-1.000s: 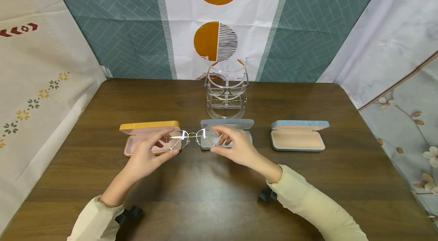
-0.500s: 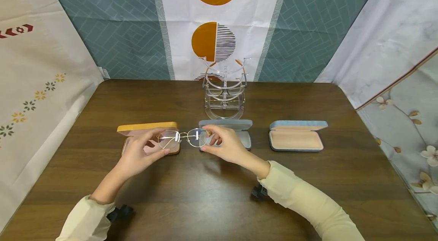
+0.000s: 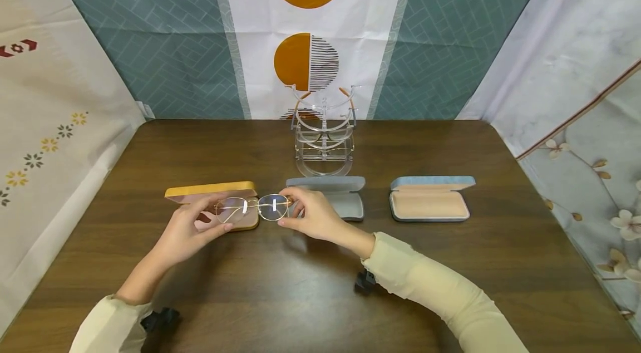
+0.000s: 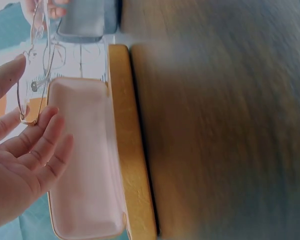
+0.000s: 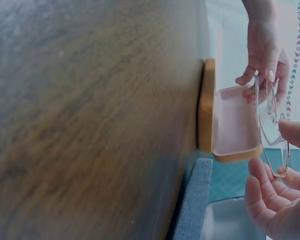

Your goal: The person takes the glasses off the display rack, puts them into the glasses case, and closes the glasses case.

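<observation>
Thin gold-rimmed eyeglasses (image 3: 274, 207) hang level over the front of the yellow glasses case (image 3: 210, 190), lenses facing the head camera. My left hand (image 3: 186, 230) pinches their left end between thumb and fingers, and my right hand (image 3: 311, 215) pinches the right end. Behind the lenses, the thin temples show as slanting lines. The yellow case lies open with its pink lining bare; my left hand partly hides it in the head view. In the right wrist view the glasses (image 5: 260, 117) span the gap between both hands, close over the pink lining (image 5: 235, 122).
To the right stand an open grey glasses case (image 3: 348, 205), partly behind my right hand, and an open blue glasses case (image 3: 429, 205). A clear display stand (image 3: 324, 147) bearing more glasses is at the back of the brown table (image 3: 300, 297).
Both hands have moved left together with the eyeglasses, from between the yellow and grey cases to in front of the yellow one. The head view has shifted slightly too.
</observation>
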Available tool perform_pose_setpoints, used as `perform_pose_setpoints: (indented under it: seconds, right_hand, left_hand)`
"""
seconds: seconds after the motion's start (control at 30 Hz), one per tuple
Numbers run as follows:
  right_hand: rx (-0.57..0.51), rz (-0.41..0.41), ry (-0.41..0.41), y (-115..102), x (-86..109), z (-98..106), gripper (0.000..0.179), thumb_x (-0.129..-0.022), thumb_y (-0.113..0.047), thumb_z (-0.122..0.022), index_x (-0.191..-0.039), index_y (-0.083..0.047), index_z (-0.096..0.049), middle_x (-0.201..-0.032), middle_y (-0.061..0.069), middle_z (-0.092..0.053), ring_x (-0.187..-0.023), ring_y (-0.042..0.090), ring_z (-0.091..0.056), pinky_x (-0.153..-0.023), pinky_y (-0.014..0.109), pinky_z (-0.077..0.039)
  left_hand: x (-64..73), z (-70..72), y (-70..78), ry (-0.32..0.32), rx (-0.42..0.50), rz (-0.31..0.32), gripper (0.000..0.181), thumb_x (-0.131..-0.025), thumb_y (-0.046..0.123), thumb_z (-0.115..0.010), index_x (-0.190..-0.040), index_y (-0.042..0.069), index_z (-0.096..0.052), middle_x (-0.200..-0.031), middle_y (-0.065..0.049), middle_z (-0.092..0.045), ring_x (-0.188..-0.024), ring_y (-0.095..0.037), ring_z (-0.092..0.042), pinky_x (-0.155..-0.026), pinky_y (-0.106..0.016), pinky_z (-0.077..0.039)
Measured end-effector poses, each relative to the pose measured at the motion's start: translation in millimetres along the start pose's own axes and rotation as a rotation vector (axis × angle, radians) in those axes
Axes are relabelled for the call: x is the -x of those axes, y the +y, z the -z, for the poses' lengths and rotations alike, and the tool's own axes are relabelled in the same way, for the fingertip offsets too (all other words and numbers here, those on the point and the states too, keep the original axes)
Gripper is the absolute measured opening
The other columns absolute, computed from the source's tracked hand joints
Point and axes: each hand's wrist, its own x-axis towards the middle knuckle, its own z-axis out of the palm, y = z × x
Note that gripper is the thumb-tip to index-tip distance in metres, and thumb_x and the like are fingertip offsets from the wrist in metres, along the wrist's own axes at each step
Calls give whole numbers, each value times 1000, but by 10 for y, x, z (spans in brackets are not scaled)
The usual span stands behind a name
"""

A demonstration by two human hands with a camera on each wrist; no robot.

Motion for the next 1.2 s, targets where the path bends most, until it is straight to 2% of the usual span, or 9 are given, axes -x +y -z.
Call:
perform_pose_setpoints:
  seconds: [0.13,0.37,0.67,0.87,1.2]
  right_hand:
    - [2,-15,-18,-10,-40,-38,47,-75,-17,-75,-116,-4,-56,-96,10,-62,-65,9,-60,-59,19,-46]
    - [40,-13,-27,-13,-112,-87,47,-76,-18,-74,-117,-4,-55,-95,9,-63,-63,3,-59,-70,26,-46]
    - [20,-19,-52,6,-164,-166,46,-77,-17,-74,-117,-4,-54,-98,12,-60,-64,8,-60,-57,18,-45]
    - [87,-38,-75,19,-205,-242,47,-77,-22,-73,-116,-3,-53,-95,8,-61,-59,0,-55,-56,15,-42]
    - [148,-58,-85,3,-299,-332,44,-77,-24,-73,-112,-4,-54,-88,3,-62,-58,0,-54,-53,13,-41]
  left_hand:
    - [20,22,-48,-13,-2,43,56,-68,5,-79,-119,7,-57,-93,-4,-63,-77,-14,-56,-62,-31,-50]
    - [40,55,-136,-19,-10,61,55,-68,5,-78,-119,7,-57,-97,-6,-63,-75,-15,-59,-62,-32,-52]
    - [46,94,-180,-36,-17,48,54,-70,5,-77,-119,5,-56,-96,-9,-61,-74,-18,-59,-61,-33,-52]
    - [69,105,-230,-53,-35,53,52,-70,5,-77,-117,3,-56,-94,-7,-61,-73,-18,-59,-59,-31,-52]
    - [109,144,-322,-82,-56,64,50,-72,7,-76,-118,7,-57,-90,-2,-57,-76,-14,-56,-58,-28,-50]
